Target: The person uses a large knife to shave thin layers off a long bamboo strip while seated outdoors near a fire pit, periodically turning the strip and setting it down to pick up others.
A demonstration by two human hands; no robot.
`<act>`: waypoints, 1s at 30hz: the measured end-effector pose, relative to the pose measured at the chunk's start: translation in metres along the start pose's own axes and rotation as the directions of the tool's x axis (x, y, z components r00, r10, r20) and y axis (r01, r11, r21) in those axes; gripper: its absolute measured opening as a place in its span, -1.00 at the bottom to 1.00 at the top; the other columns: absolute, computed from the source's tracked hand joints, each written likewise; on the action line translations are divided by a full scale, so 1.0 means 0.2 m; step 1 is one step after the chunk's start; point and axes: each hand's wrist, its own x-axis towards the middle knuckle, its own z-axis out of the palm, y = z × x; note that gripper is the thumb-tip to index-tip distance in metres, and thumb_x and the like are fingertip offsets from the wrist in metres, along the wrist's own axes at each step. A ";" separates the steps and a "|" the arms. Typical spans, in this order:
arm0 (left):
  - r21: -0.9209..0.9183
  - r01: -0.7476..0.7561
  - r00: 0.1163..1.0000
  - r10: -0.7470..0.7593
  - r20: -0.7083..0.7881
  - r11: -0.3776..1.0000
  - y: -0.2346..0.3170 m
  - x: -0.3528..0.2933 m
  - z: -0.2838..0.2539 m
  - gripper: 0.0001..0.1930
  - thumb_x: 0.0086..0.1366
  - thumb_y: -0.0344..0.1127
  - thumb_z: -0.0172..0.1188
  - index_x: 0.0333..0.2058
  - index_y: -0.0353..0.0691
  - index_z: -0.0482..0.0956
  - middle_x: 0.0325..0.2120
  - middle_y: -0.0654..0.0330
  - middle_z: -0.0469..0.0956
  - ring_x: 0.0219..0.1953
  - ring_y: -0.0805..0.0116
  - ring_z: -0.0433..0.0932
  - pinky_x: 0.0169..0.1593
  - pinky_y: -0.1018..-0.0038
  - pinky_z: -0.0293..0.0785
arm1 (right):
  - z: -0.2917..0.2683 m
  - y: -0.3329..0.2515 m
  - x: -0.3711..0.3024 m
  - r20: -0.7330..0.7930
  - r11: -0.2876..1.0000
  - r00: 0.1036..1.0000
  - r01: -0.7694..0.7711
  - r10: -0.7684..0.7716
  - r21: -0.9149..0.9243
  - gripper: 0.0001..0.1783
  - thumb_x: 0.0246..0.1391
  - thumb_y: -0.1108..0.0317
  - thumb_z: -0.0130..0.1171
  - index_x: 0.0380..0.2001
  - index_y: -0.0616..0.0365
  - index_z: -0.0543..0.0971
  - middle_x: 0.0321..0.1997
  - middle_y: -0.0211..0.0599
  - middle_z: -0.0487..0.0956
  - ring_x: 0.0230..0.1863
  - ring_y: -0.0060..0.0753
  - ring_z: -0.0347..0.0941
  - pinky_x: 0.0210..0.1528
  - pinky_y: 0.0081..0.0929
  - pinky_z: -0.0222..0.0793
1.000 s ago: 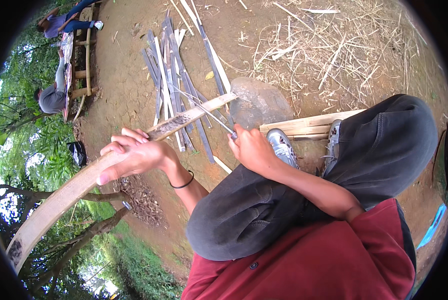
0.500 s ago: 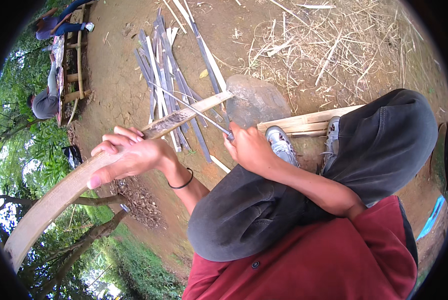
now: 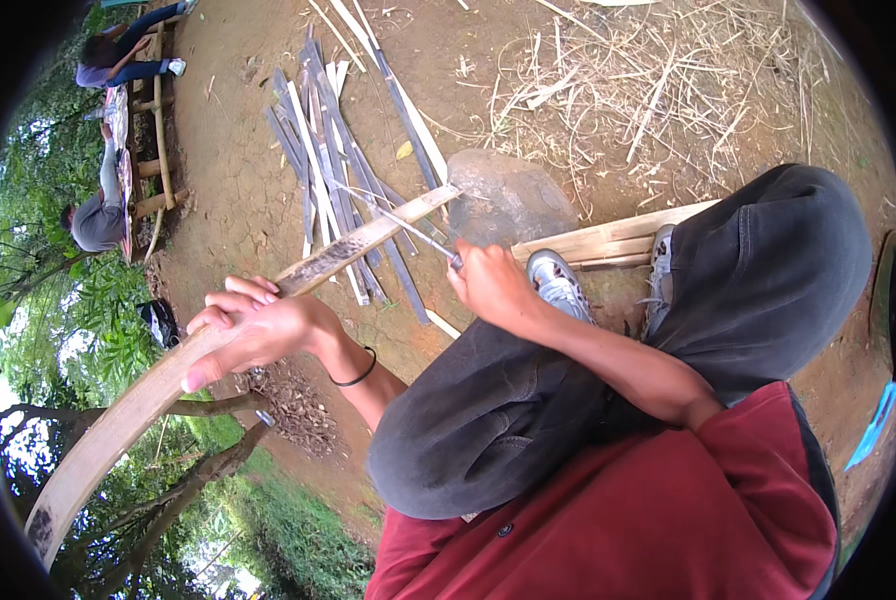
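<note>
Bare reddish dirt ground [image 3: 258, 170] all round, w/ green foliage dropping away at the left edge. Nearest: person's dark-trousered knees and red shirt, seated low.

Left hand [image 3: 258, 330] is clenched round a long curved bamboo slat [image 3: 138, 405], fingers wrapped over the top, index finger lying out along the wood. Slat runs from lower left up past the grip, and its far end rests on or just at a grey stone [image 3: 513, 200]. Right hand [image 3: 488, 280] is closed tight on the handle of a thin blade [image 3: 403, 225], which lies across the slat's upper part, touching or just above it – can't tell which.

Risks, imo: blade sits on narrow curved wood, so it could skid off toward the left hand's fingers, esp. that stretched index finger. Slat end is only propped at the stone, so it might slide off & jerk the work. Grey shoe [image 3: 558, 285] sits just beside the right hand, also near the blade's path.

Further out: pile of dark and pale split strips [image 3: 333, 150] on the dirt, dry straw litter [image 3: 658, 90] beyond the stone, pale planks [image 3: 608, 240] under the shoes. Far left, other people by a wooden frame [image 3: 158, 130].
</note>
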 end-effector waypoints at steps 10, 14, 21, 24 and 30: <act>0.085 -0.020 0.998 0.025 -0.059 0.996 -0.02 0.02 0.05 -0.27 0.20 0.53 -0.42 -0.49 -0.14 0.18 -0.72 0.32 0.15 -0.81 0.50 0.09 -0.80 0.63 0.07 | 0.07 0.07 0.05 -0.092 0.998 0.995 -0.037 0.041 0.051 -0.76 0.10 0.32 0.13 -0.35 0.35 0.50 -0.61 0.19 0.53 -0.46 0.25 0.53 -0.35 -0.01 0.47; 0.092 -0.026 1.000 0.028 -0.014 0.995 0.02 0.00 0.07 -0.26 0.19 0.54 -0.43 -0.52 -0.13 0.20 -0.75 0.31 0.14 -0.81 0.49 0.08 -0.80 0.65 0.06 | -0.01 -0.05 -0.02 -0.077 0.998 0.995 0.060 -0.058 0.024 -0.77 0.12 0.32 0.11 -0.34 0.34 0.50 -0.62 0.18 0.52 -0.46 0.25 0.53 -0.36 0.00 0.47; 0.173 -0.033 0.996 0.048 -0.080 0.984 0.01 -0.01 0.12 -0.25 0.17 0.57 -0.47 -0.55 -0.11 0.09 -0.78 0.32 0.01 -0.81 0.44 0.03 -0.78 0.57 0.04 | 0.03 0.11 0.08 -0.080 1.000 0.997 -0.018 0.018 0.006 -0.75 0.10 0.31 0.14 -0.31 0.33 0.50 -0.55 0.18 0.55 -0.42 0.18 0.56 -0.36 0.00 0.49; -0.047 -0.030 0.997 0.033 0.073 0.998 -0.04 0.01 0.04 -0.26 0.20 0.53 -0.40 -0.52 -0.15 0.21 -0.75 0.29 0.18 -0.83 0.46 0.07 -0.82 0.60 0.07 | -0.01 -0.02 0.00 -0.087 0.999 0.996 0.037 -0.038 -0.014 -0.77 0.10 0.32 0.14 -0.34 0.33 0.50 -0.57 0.18 0.55 -0.43 0.21 0.56 -0.37 0.01 0.48; 0.117 0.004 0.995 0.007 -0.096 0.993 0.00 0.00 0.09 -0.26 0.19 0.53 -0.36 -0.52 -0.17 0.20 -0.74 0.29 0.20 -0.84 0.48 0.06 -0.84 0.59 0.07 | 0.06 0.18 0.13 -0.052 0.994 0.992 -0.112 0.111 -0.005 -0.75 0.10 0.31 0.13 -0.35 0.34 0.55 -0.44 0.15 0.59 -0.32 0.16 0.58 -0.27 0.02 0.50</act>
